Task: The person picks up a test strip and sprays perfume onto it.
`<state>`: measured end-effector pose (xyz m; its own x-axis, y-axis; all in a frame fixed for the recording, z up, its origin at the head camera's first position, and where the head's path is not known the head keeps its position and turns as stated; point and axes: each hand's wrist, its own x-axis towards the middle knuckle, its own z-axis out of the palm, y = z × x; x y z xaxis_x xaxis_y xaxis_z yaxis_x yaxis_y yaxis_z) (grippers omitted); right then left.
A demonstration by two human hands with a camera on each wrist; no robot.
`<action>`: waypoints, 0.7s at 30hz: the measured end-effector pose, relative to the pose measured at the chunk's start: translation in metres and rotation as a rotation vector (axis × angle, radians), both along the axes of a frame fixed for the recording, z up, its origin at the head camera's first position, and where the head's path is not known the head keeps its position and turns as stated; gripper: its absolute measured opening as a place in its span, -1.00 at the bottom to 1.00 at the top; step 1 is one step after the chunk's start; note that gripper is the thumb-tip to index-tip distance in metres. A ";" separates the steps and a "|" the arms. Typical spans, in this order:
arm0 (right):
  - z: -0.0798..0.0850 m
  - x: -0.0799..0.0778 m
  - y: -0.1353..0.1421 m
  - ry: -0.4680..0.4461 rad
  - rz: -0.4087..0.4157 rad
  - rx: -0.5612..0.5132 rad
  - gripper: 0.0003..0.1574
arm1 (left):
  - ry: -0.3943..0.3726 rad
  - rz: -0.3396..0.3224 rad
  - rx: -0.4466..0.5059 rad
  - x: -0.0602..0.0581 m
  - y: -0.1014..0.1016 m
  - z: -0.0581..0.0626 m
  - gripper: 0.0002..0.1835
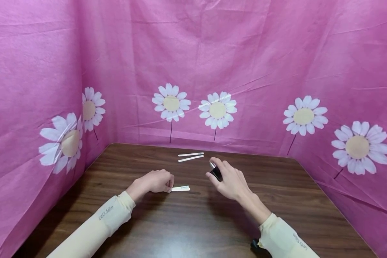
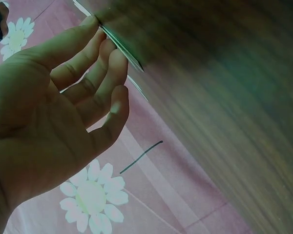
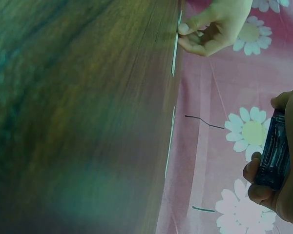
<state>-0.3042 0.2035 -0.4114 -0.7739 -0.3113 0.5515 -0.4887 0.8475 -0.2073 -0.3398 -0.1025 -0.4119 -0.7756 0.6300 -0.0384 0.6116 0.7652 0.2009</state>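
Note:
My left hand [image 1: 158, 181] pinches the near end of white paper test strips [image 1: 181, 188] between thumb and fingers, low over the table. The strips lie nearly flat and overlap, their printed ends pointing right. In the left wrist view, the thumb tip [image 2: 92, 20] presses at the strips' edge. My right hand [image 1: 229, 180] grips a small dark spray bottle [image 1: 216, 173] with a silver neck, above the table to the right of the strips. Its fingers wrap round the glass body [image 3: 273, 151] in the right wrist view, and the index finger reaches over the top.
Two more white strips [image 1: 191, 158] lie side by side farther back on the brown wooden table [image 1: 167, 222]. A pink cloth [image 1: 245, 53] with daisies surrounds the table at the back and sides. A black object [image 1: 256, 245] shows beside the right cuff.

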 end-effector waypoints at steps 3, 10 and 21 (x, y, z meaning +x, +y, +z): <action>0.000 0.000 -0.001 0.004 -0.001 0.009 -0.35 | 0.001 -0.005 -0.002 -0.002 0.000 -0.002 -0.83; 0.001 0.000 -0.001 0.010 0.007 0.006 -0.35 | 0.014 -0.003 -0.028 -0.005 0.000 -0.004 -0.82; -0.001 0.000 -0.001 -0.005 0.003 0.009 -0.36 | 0.001 -0.023 -0.032 -0.003 -0.001 -0.006 -0.82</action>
<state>-0.3043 0.2020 -0.4124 -0.7759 -0.3186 0.5445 -0.4900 0.8480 -0.2020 -0.3433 -0.1036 -0.4175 -0.7613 0.6458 -0.0583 0.6289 0.7573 0.1760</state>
